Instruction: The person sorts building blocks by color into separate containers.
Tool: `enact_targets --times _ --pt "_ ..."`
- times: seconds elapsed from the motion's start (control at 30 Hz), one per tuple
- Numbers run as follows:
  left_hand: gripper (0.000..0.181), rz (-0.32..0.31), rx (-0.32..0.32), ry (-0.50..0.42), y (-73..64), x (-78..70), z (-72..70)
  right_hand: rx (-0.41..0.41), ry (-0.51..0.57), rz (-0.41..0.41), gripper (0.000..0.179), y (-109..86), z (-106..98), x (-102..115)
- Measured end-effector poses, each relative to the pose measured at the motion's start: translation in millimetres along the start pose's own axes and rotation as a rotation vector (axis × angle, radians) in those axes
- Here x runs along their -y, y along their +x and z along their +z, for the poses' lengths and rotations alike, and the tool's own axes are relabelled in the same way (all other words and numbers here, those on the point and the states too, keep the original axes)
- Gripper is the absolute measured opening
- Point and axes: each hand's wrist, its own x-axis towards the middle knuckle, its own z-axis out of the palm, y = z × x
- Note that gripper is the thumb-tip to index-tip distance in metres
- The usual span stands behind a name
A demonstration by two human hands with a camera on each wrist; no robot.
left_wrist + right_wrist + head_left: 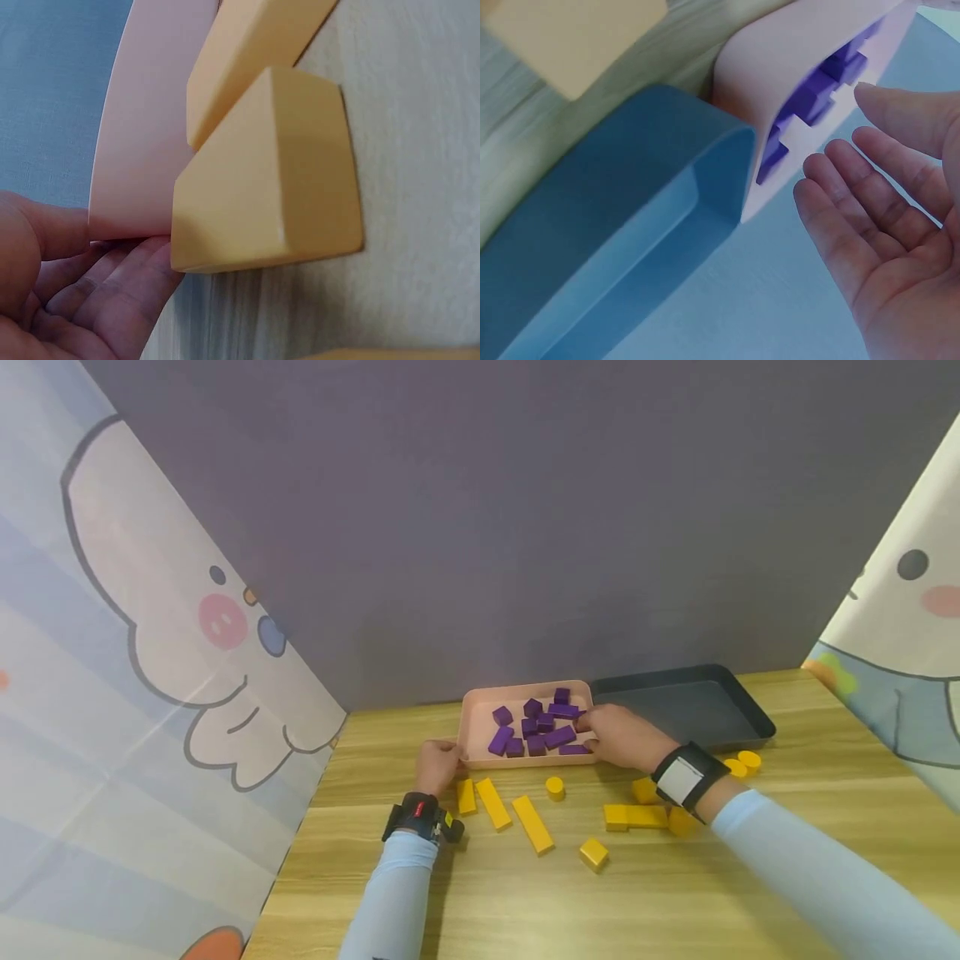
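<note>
A pink tray point(517, 763) with several purple blocks point(559, 737) in it stands against the grey back panel. At its front left corner my left hand point(437, 767) pinches the tray wall point(150, 127), thumb on one side and fingers underneath. Two yellow blocks point(262, 172) lie close by those fingers, against the tray in the left wrist view. My right hand point(626, 737) is at the tray's right end, fingers towards the purple blocks. In the right wrist view, its fingers point(840, 232) are loosely bent and hold nothing.
A dark tray point(678, 706) adjoins the pink tray on the right. Several yellow bars point(533, 825), cylinders point(555, 788) and other yellow blocks point(594, 854) lie in front on the wooden table point(525, 910). Printed cloth walls point(172, 652) flank both sides.
</note>
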Motion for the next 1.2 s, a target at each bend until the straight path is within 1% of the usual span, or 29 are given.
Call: enact_targets --times 0.1,0.2,0.27,0.33,0.43,0.5,0.57,0.6,0.67,0.8,0.87,0.93,1.0,1.1,1.2 --pt "0.024 0.017 -0.014 0.002 7.9 4.7 -2.4 -0.019 0.043 0.025 0.030 -3.0 -5 2" --pt "0.025 0.033 -0.019 -0.010 14.5 9.6 -6.7 -0.034 0.062 0.035 0.031 -7.1 -10 2" --pt "0.025 0.045 -0.019 -0.032 17.6 11.5 -11.7 -0.044 0.045 0.027 0.033 -9.5 -14 1" --pt "0.026 0.058 -0.035 -0.048 19.8 10.9 -18.8 -0.054 0.034 0.015 0.035 -10.8 -17 -1" --pt "0.028 0.096 -0.093 -0.041 21.4 4.4 -31.6 -0.081 0.037 0.000 0.037 -13.1 -23 -5" --pt "0.031 0.124 -0.137 -0.014 20.4 -3.4 -39.8 -0.111 0.046 -0.015 0.036 -15.7 -29 -6" --pt "0.033 0.163 -0.166 0.016 16.9 -13.0 -46.9 -0.140 0.055 -0.025 0.035 -19.7 -35 -7" --pt "0.033 0.180 -0.174 0.031 14.2 -18.1 -50.0 -0.153 0.057 -0.029 0.034 -22.0 -38 -7" --pt "0.032 0.221 -0.168 0.048 6.9 -28.3 -55.2 -0.168 0.062 -0.023 0.034 -26.0 -44 -8" --pt "0.033 0.292 -0.122 0.094 -13.3 -47.6 -63.2 -0.189 0.056 0.011 0.036 -34.2 -55 -11" --pt "0.035 0.340 -0.101 0.146 -27.1 -57.1 -66.0 -0.208 0.051 0.037 0.037 -38.3 -60 -14" --pt "0.037 0.396 -0.079 0.211 -42.5 -65.2 -68.1 -0.244 0.046 0.055 0.036 -42.3 -64 -21" --pt "0.040 0.426 -0.059 0.267 -58.1 -71.2 -69.4 -0.283 0.054 0.079 0.036 -45.7 -69 -28" --pt "0.044 0.438 -0.037 0.341 -77.5 -76.5 -70.7 -0.344 0.073 0.128 0.038 -49.5 -77 -43" --pt "0.047 0.413 -0.011 0.348 -90.5 -79.2 -72.4 -0.394 0.099 0.202 0.042 -52.6 -85 -61"
